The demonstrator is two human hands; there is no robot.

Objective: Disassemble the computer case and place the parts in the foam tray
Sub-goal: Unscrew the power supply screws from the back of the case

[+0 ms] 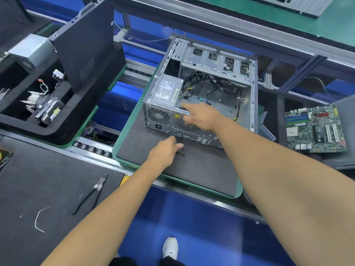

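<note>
The open computer case (240, 60) lies on its side on a dark mat (192, 169). Its silver power supply (167, 89) sits in the near left corner, with loose cables (217, 87) behind it. My right hand (201, 116) reaches over the case's rear edge, with fingers curled on the metal rim beside the power supply. My left hand (165, 150) hovers low over the mat just in front of the rear panel, fingers loosely bent near small black screws (181, 153). The black foam tray (76, 112) at the left holds removed parts.
In the foam tray lie a second power supply (32, 50), a heatsink (38, 102) and a leaning black side panel (86, 45). A motherboard (317, 129) rests at the right. Pliers (92, 192) and a white cable tie (40, 217) lie on the near left mat.
</note>
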